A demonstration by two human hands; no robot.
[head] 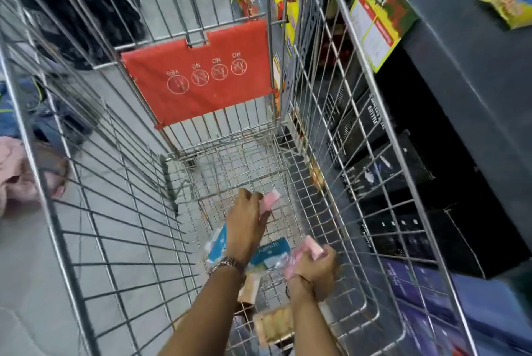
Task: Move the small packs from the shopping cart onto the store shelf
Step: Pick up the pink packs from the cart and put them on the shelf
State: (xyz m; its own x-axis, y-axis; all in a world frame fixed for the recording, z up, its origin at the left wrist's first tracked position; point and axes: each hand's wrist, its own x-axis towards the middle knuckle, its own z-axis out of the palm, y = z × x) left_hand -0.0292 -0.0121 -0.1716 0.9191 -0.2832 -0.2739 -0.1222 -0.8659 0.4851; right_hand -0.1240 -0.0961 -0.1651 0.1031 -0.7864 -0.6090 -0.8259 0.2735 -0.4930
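You are looking down into a wire shopping cart (339, 114) with a red seat flap (201, 73) at its far end. To your right runs the dark store shelf (460, 73), carrying a yellow and green price card (377, 18) on its edge and black boxes (383, 171) lower down.

Both of your arms reach down to the cart floor. Your left hand (247, 223), with a beaded bracelet (226, 265) at the wrist, is closed around a small pink pack (270, 200) near the middle of the cart. Your right hand (316, 272) grips another pink pack (312, 247) closer to you, near the right wall.

Between and under your hands lie two blue and white packs (272, 253) on the wire floor, and nearer you sits a clear pack of pale biscuits (275, 324).
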